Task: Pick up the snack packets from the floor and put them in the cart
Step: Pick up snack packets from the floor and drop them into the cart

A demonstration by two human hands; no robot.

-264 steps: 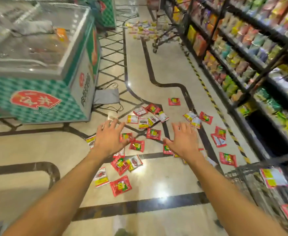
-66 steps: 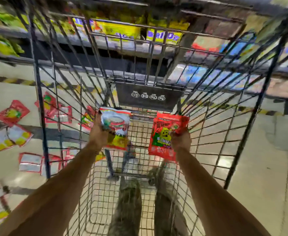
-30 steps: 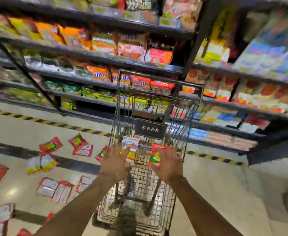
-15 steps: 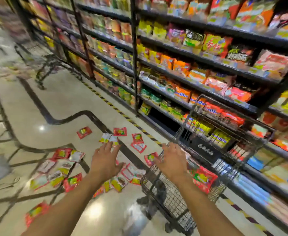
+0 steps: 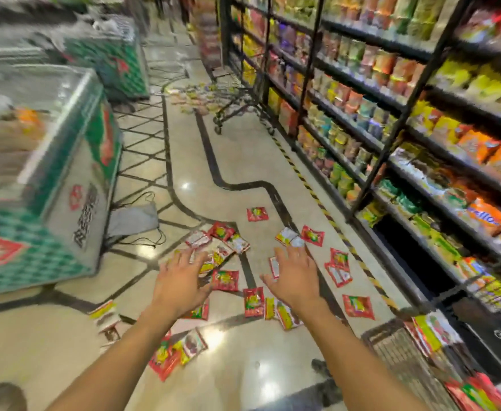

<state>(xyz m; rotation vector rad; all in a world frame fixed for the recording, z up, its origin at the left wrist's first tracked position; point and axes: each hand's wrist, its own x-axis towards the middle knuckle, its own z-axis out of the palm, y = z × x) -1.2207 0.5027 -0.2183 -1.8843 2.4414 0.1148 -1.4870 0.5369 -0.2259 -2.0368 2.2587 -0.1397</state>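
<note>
Snack packets lie scattered on the floor just ahead of us, with bare aisle beyond them. The cart stands at our lower right, with a few packets inside. Our left hand and right hand hover over the scatter, fingers spread, holding nothing. A freezer bounds the left and stocked shelves the right.

Open floor runs ahead between a freezer on the left and shelves on the right. Packets litter its middle, under the spread left hand and right hand, with open air above them. A cart stands at lower right, and a second cart far ahead by the shelves.
</note>
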